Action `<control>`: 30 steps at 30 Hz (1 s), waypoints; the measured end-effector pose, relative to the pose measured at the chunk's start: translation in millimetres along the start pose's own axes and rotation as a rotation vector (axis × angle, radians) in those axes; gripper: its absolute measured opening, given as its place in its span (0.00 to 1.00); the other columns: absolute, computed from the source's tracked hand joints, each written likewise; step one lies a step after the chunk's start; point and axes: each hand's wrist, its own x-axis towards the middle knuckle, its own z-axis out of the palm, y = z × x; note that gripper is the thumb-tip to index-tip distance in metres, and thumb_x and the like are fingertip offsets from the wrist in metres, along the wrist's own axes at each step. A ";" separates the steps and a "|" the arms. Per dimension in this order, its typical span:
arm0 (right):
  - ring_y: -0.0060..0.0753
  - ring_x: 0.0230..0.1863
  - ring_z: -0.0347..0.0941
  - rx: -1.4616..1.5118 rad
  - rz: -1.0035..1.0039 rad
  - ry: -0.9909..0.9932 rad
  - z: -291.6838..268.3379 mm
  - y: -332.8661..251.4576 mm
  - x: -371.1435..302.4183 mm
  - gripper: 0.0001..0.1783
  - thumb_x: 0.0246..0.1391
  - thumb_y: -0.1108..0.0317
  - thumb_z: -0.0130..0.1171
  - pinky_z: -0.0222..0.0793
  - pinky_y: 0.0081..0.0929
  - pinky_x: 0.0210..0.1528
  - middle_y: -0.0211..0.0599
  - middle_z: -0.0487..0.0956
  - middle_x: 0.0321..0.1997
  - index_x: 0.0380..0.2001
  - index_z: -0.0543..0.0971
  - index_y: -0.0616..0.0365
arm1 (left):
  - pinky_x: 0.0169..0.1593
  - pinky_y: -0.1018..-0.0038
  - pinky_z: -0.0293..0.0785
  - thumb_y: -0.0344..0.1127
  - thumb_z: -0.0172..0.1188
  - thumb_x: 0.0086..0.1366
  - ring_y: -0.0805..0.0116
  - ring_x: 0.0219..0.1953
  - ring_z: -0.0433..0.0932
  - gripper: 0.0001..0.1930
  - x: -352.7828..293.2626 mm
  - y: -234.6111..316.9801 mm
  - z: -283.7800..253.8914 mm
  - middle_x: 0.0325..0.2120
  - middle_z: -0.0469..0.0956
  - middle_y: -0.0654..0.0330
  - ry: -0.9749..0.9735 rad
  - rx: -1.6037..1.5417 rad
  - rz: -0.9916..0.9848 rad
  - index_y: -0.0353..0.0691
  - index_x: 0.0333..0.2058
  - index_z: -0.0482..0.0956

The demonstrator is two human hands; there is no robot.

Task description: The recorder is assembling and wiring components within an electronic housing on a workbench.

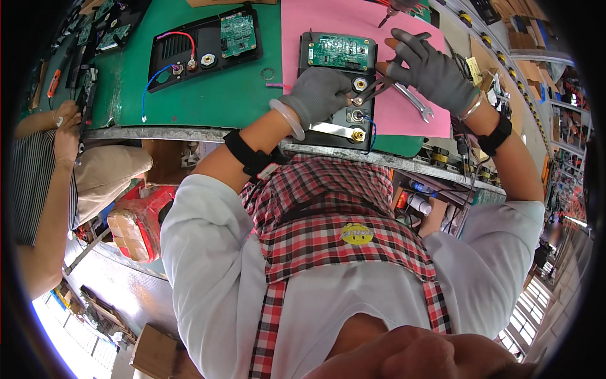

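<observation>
My left hand, in a grey fingerless-tip glove, is closed over a black panel lying on a pink mat. Its fingertips pinch a wire whose ring terminal lies at the panel's middle; a pinkish wire end sticks out on the hand's left. My right hand, also gloved, grips a dark pliers-like tool reaching toward that terminal; the grip is partly hidden. Beneath the right hand, a silver wrench slants across the mat. The panel bears a green circuit board, brass-coloured posts and a metal bar.
A similar black panel with red and blue wires lies to the left on the green tabletop. A power driver tip hangs above the mat. At far left, another person's hands work near circuit boards and an orange-handled cutter.
</observation>
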 end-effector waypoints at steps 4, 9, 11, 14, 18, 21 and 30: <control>0.30 0.47 0.70 0.057 -0.047 -0.005 4.9 9.5 11.3 0.21 0.42 0.66 0.54 0.73 0.18 0.21 0.30 0.66 0.53 0.42 0.70 0.29 | 0.33 0.64 0.69 0.42 0.55 0.51 0.58 0.28 0.74 0.10 0.1 -1.5 -0.3 0.21 0.75 0.57 -0.007 0.045 0.019 0.43 0.28 0.78; 0.33 0.52 0.65 0.154 -0.159 0.064 13.3 17.1 15.3 0.18 0.45 0.65 0.53 0.74 0.21 0.24 0.32 0.62 0.54 0.41 0.70 0.30 | 0.34 0.64 0.69 0.42 0.55 0.51 0.58 0.28 0.75 0.10 2.0 -2.4 1.5 0.21 0.75 0.57 -0.017 0.031 0.017 0.44 0.28 0.78; 0.32 0.52 0.65 0.162 -0.145 0.021 13.5 14.9 17.3 0.17 0.46 0.65 0.52 0.74 0.20 0.24 0.32 0.61 0.55 0.41 0.70 0.31 | 0.34 0.64 0.69 0.42 0.55 0.51 0.58 0.28 0.75 0.11 1.8 -2.5 1.6 0.21 0.75 0.58 -0.016 0.040 0.027 0.44 0.28 0.78; 0.32 0.50 0.66 0.138 -0.160 -0.004 15.7 16.7 20.5 0.16 0.47 0.67 0.50 0.74 0.19 0.23 0.32 0.61 0.55 0.40 0.69 0.32 | 0.34 0.64 0.69 0.43 0.55 0.51 0.58 0.28 0.75 0.11 2.2 -2.9 2.3 0.21 0.76 0.57 -0.021 0.038 0.019 0.44 0.28 0.78; 0.32 0.47 0.68 0.099 -0.228 -0.010 17.6 19.9 27.2 0.14 0.48 0.67 0.49 0.74 0.20 0.21 0.31 0.63 0.49 0.38 0.68 0.33 | 0.34 0.63 0.69 0.43 0.55 0.50 0.57 0.28 0.74 0.11 2.5 -5.6 3.6 0.21 0.75 0.57 0.013 0.077 0.056 0.44 0.28 0.78; 0.34 0.50 0.66 0.143 -0.264 -0.092 26.5 19.6 27.3 0.18 0.44 0.69 0.51 0.72 0.20 0.22 0.33 0.65 0.45 0.40 0.68 0.34 | 0.34 0.63 0.69 0.42 0.56 0.50 0.57 0.28 0.74 0.10 2.5 -3.8 3.1 0.21 0.75 0.57 0.012 0.074 0.047 0.44 0.27 0.78; 0.30 0.38 0.68 0.210 -0.166 -0.063 31.4 5.0 8.4 0.17 0.47 0.66 0.50 0.70 0.22 0.16 0.31 0.67 0.36 0.42 0.71 0.36 | 0.33 0.63 0.68 0.41 0.56 0.49 0.57 0.29 0.73 0.10 1.2 -3.6 4.8 0.20 0.74 0.57 0.033 0.061 0.075 0.42 0.25 0.77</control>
